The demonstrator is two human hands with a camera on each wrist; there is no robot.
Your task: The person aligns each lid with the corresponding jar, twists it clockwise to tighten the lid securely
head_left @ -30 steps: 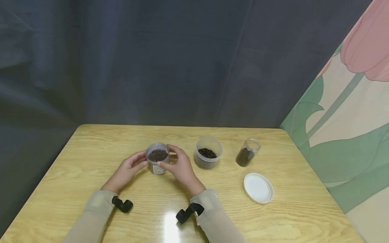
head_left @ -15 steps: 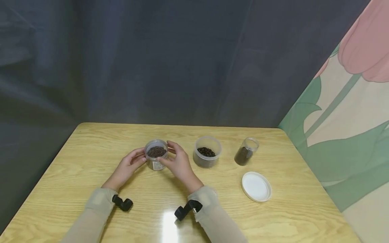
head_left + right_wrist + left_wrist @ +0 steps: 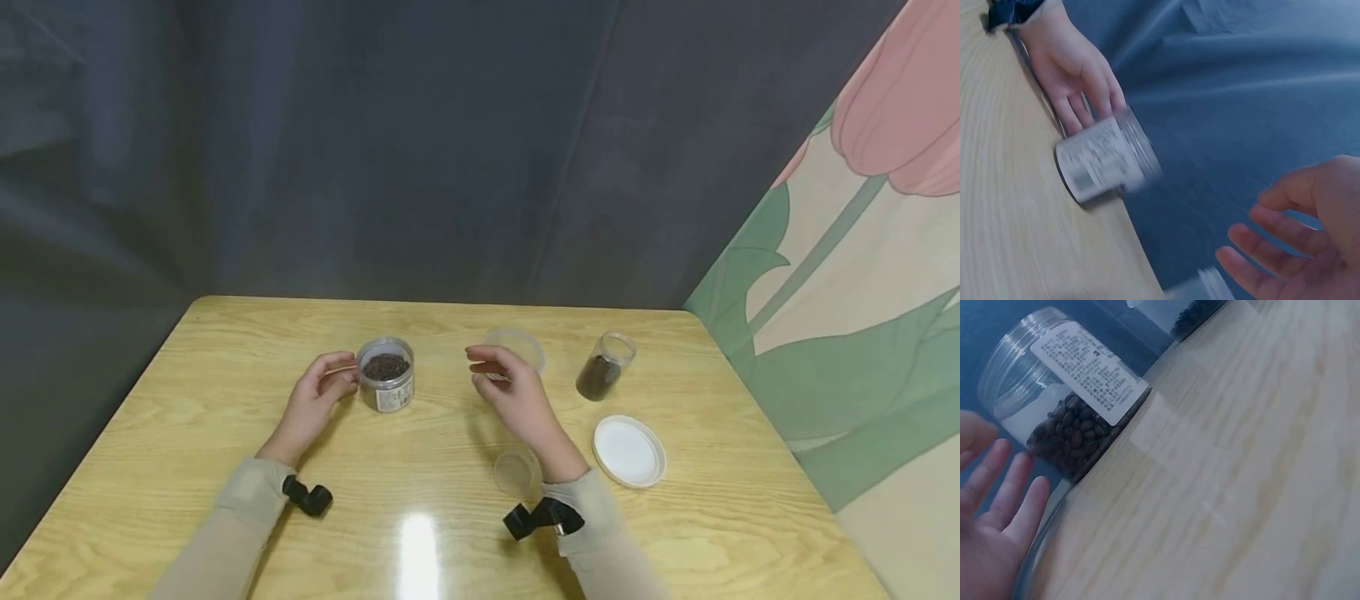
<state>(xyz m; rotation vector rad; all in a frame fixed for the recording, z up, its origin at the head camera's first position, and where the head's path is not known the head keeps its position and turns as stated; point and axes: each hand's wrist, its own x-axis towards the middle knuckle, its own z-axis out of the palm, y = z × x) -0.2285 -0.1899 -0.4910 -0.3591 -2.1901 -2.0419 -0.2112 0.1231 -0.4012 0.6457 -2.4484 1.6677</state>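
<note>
A clear labelled jar (image 3: 386, 377) with dark brown beans, which look like coffee beans, stands upright at the table's middle left. My left hand (image 3: 317, 404) is beside its left side, fingers relaxed and spread; in the left wrist view the fingertips (image 3: 1038, 487) come close to the jar wall, and whether they touch it I cannot tell. My right hand (image 3: 517, 400) hovers to the right of the jar, fingers loosely bent and holding nothing. Behind it a clear plastic tub (image 3: 528, 346) is mostly hidden. In the right wrist view the right hand (image 3: 1310, 231) is apart from the jar (image 3: 1100, 162).
A glass jar (image 3: 603, 368) with dark contents stands tilted-looking at the right. A white lid (image 3: 630, 452) lies in front of it. A clear round lid (image 3: 514, 473) lies beside my right forearm. A dark curtain (image 3: 420, 150) hangs behind the wooden table (image 3: 300, 550).
My right hand has let go of the bean jar and moved right, in front of the plastic tub. The clear round lid now shows beside the forearm. My left hand stays by the jar.
</note>
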